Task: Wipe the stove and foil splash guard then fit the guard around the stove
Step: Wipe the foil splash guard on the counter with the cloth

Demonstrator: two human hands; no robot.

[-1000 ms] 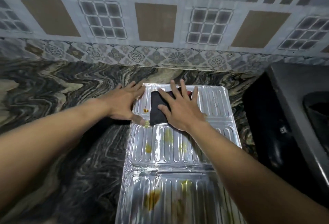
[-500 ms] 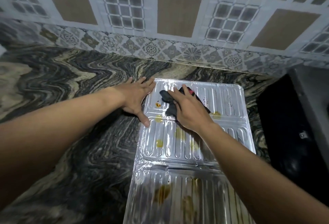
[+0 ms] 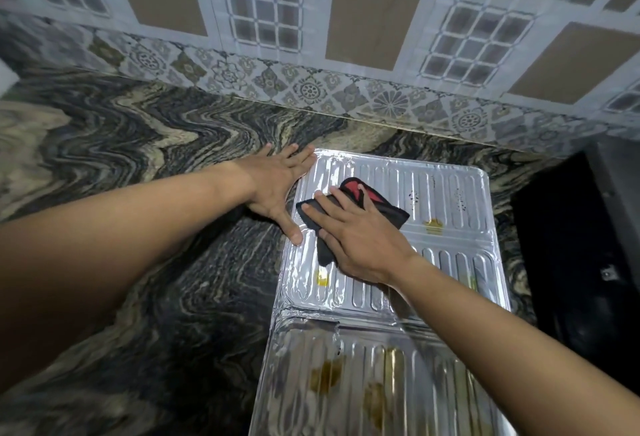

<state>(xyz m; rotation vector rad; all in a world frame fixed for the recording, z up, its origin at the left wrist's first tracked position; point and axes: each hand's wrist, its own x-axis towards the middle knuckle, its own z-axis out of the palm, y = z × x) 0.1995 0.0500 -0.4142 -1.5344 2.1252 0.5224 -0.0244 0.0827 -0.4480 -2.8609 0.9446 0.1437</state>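
The ribbed foil splash guard lies flat on the marbled counter, with yellow-brown grease spots on its panels. A dark cloth with a red patch rests on the guard's far panel. My right hand presses flat on the cloth with fingers spread. My left hand lies palm down at the guard's left edge, its thumb on the foil, holding it still. The black stove shows as a dark mass at the right edge.
The dark wavy-patterned stone counter stretches to the left and front. A patterned tiled wall rises behind it. The guard's near panel runs off the bottom of the view.
My right hand has dragged the cloth leftward and toward me across the far panel, and the cloth has bunched and turned, showing its red patch. The left hand has stayed on the edge.
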